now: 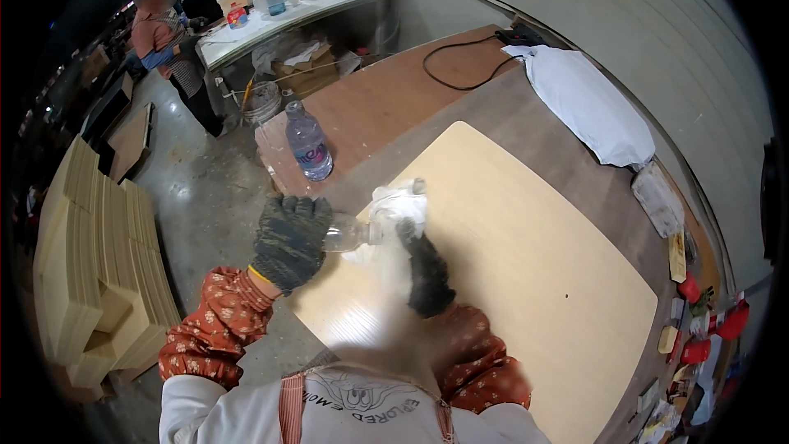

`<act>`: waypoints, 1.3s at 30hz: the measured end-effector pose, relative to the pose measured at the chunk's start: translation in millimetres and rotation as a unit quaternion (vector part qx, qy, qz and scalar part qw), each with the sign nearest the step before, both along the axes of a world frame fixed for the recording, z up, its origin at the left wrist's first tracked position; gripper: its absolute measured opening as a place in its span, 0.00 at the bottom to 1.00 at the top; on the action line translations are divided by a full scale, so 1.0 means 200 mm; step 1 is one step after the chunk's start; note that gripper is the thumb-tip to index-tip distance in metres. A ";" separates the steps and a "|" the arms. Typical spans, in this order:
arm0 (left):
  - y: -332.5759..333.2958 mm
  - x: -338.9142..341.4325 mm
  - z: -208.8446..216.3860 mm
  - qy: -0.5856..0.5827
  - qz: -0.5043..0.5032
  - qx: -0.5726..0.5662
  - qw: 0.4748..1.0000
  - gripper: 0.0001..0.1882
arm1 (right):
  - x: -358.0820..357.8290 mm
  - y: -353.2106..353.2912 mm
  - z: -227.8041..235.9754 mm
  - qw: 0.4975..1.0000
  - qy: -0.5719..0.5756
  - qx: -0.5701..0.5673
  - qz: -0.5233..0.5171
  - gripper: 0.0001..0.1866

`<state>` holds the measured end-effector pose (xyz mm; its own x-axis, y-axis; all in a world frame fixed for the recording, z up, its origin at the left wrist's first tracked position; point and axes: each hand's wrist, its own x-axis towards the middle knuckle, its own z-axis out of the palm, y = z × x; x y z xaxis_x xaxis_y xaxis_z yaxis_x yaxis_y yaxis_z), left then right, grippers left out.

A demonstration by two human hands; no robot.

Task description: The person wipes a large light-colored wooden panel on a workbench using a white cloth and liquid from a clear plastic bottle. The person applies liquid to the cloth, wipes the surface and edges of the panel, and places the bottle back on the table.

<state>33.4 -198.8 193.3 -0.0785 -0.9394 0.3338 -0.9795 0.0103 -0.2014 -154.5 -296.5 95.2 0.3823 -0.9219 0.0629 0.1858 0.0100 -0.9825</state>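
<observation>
My left hand (291, 238), in a dark camouflage-patterned glove, is wrapped round a clear plastic bottle (346, 233). The bottle lies nearly level, its neck pointing right against a crumpled white cloth (401, 202). On the cloth's other side my right hand (428, 271), gloved in dark fabric, has its fingers closed on the cloth. Both hands are over the left part of a pale wood-grain panel (534, 238) with rounded corners. A small dark spot marks the panel's right side. Blur veils the panel below the cloth.
A larger capped bottle of clear liquid (309, 146) stands on the brown board (370, 99) beyond. A white wrapped bundle (588, 107) and a black cable (460, 85) lie farther back. Stacked pale panels (99, 255) stand at left. Another person (168, 49) is by a white table (329, 10).
</observation>
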 end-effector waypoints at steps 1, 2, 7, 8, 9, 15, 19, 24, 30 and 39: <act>-0.01 -0.01 -0.01 -0.015 -0.014 -0.016 1.000 0.33 | 0.03 0.05 0.01 0.996 -0.059 0.068 0.000 0.23; -0.02 -0.02 -0.03 -0.029 -0.027 -0.031 0.999 0.33 | 0.02 0.07 0.00 0.995 -0.098 -0.005 -0.001 0.23; -0.07 -0.10 -0.01 0.064 0.038 0.043 0.996 0.33 | 0.01 -0.02 0.25 0.989 -0.100 0.087 0.058 0.19; -0.10 -0.08 -0.06 0.125 0.051 0.029 0.990 0.33 | 0.03 -0.10 0.25 0.991 -0.108 0.060 0.060 0.18; -0.10 -0.04 -0.13 0.180 0.072 0.013 0.981 0.34 | 0.05 -0.16 0.29 0.998 -0.046 -0.038 0.034 0.18; -0.18 -0.10 -0.37 0.485 0.134 -0.127 0.855 0.38 | 0.09 -0.58 0.18 0.835 0.352 -0.413 -0.092 0.20; -0.19 -0.17 -0.57 0.558 0.128 -0.157 0.805 0.35 | 0.18 -0.65 -0.07 0.704 0.492 -0.503 -0.100 0.26; -0.21 -0.28 -0.35 0.553 0.036 -0.093 0.827 0.22 | 0.18 -1.22 -0.18 0.687 0.530 -0.479 -0.133 0.26; -0.20 -0.23 -0.49 0.480 0.038 -0.062 0.874 0.24 | 0.14 -1.52 -0.11 0.684 0.569 -0.424 -0.168 0.20; -0.19 -0.23 -0.56 0.445 0.039 -0.126 0.886 0.29 | -0.45 -1.46 -0.18 0.683 0.534 -0.430 -0.253 0.21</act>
<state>-13.4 -237.4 80.9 0.3829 -0.8168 0.4315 -0.7468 0.0012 0.6651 -245.1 -588.7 59.5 0.2803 -0.7507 0.5982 -0.8747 -0.4564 -0.1629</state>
